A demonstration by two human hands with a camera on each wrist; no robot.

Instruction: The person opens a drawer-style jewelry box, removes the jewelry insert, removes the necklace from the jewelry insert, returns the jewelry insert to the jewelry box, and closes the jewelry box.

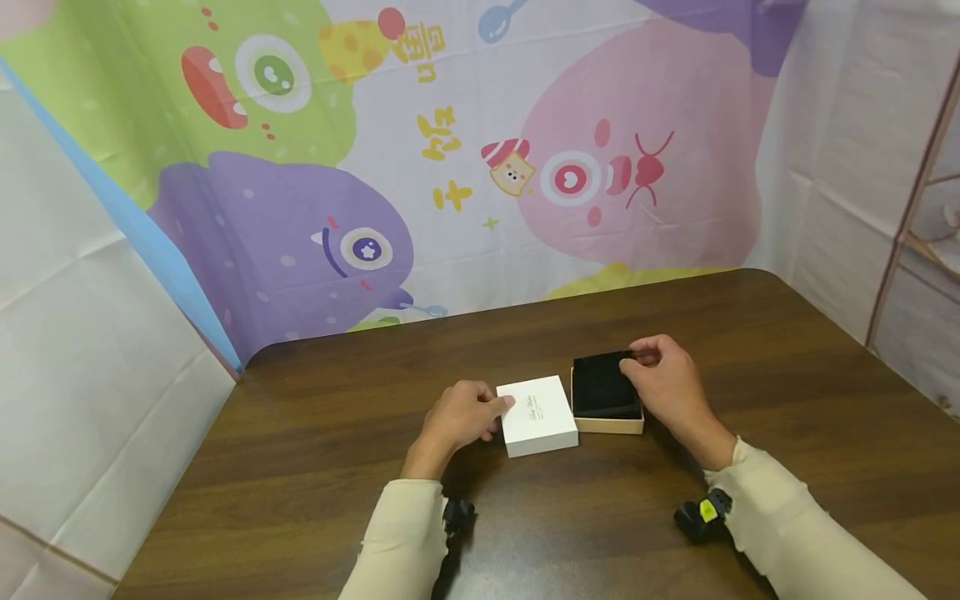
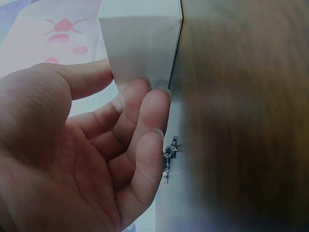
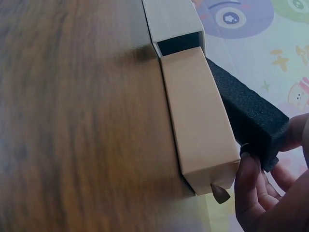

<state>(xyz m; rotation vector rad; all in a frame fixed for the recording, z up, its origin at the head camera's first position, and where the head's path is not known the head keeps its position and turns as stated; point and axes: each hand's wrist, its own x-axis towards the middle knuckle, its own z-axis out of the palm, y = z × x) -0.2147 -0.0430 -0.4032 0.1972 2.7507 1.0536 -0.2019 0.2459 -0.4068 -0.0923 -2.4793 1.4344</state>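
A white box sleeve (image 1: 538,415) with small gold lettering lies on the table. My left hand (image 1: 463,412) holds it at its left side, thumb on the top face and curled fingers against the side. Right beside the sleeve is a tan drawer box (image 1: 611,426) with a small ribbon tab (image 3: 220,194) at its end. A black foam insert (image 1: 602,385) sits tilted, its right end raised out of the drawer box. That raised end is pinched between the thumb and fingers of my right hand (image 1: 670,379).
A small silvery, bumpy thing (image 2: 170,159) shows beyond my left fingers in the left wrist view. The brown wooden table (image 1: 315,467) runs back to a cartoon-printed cloth (image 1: 465,250). Pale cloth panels (image 1: 90,333) stand at both sides.
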